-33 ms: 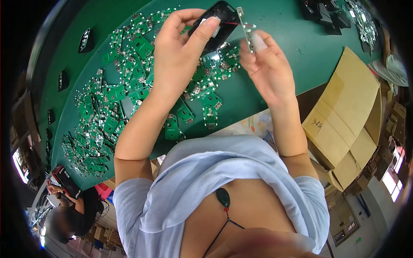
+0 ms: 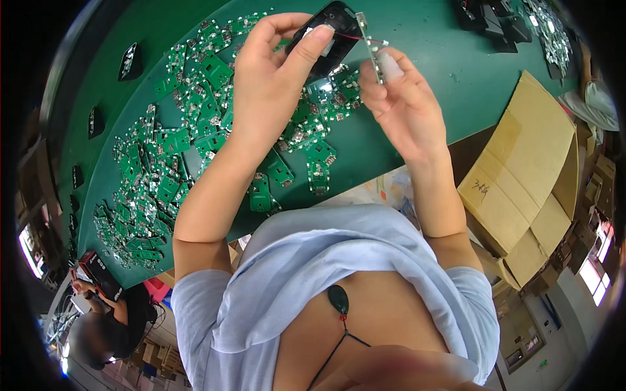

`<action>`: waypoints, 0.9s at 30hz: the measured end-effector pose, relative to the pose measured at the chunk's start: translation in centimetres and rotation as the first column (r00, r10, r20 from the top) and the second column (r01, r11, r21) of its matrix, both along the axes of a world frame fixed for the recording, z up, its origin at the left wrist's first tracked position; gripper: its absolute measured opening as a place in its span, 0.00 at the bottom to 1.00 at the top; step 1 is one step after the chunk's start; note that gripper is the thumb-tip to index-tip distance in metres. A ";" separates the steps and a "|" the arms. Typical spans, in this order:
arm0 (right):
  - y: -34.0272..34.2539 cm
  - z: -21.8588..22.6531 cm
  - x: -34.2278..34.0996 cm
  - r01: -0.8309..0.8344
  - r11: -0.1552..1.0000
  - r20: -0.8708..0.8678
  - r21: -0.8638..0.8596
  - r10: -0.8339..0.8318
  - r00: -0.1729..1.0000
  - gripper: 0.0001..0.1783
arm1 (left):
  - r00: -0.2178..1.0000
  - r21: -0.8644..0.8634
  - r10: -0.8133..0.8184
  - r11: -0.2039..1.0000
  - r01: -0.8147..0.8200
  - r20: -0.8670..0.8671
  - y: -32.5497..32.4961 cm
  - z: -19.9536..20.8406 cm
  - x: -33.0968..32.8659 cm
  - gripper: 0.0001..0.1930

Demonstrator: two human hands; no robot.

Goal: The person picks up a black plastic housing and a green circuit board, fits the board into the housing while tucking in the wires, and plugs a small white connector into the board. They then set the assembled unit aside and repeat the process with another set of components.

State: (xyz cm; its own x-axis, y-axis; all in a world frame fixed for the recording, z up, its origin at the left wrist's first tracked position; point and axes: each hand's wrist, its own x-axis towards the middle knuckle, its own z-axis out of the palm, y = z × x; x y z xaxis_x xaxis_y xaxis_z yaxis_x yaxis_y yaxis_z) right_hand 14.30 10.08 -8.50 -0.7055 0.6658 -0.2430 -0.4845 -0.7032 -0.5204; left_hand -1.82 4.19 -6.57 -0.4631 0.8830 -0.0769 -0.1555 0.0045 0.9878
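Left fingers (image 2: 313, 44) grasp a black casing (image 2: 345, 22), right fingers (image 2: 373, 96) a board (image 2: 373, 57), forearms (image 2: 438, 192) outstretched.

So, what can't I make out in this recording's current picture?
All in the head view:
Left hand: some fingertips, hidden behind the black casing.
Red wire: its inner end, too small to trace near the thumb.
Narrow circuit board in the right hand: fine parts, too small.
Black parts: cut off by the upper edge.

Handwriting (image 2: 481, 189) marks the cardboard box (image 2: 521, 153); pale lettering (image 2: 107, 262) marks the black-red box (image 2: 96, 274).
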 end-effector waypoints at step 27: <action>-0.3 1.0 -1.3 -0.048 0.315 0.257 0.948 -0.665 0.701 0.05 | 0.997 -0.011 -0.013 1.000 0.012 -0.070 -0.2 0.5 2.7 0.13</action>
State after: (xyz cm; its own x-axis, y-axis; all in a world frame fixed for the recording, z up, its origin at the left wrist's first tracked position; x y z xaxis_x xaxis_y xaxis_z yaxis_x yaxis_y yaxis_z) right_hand 12.99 9.77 -7.52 -0.3543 0.8433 0.4041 0.0641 0.4530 -0.8892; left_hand 0.85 3.95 -6.06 -0.4565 0.8881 -0.0543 -0.0861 0.0167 0.9961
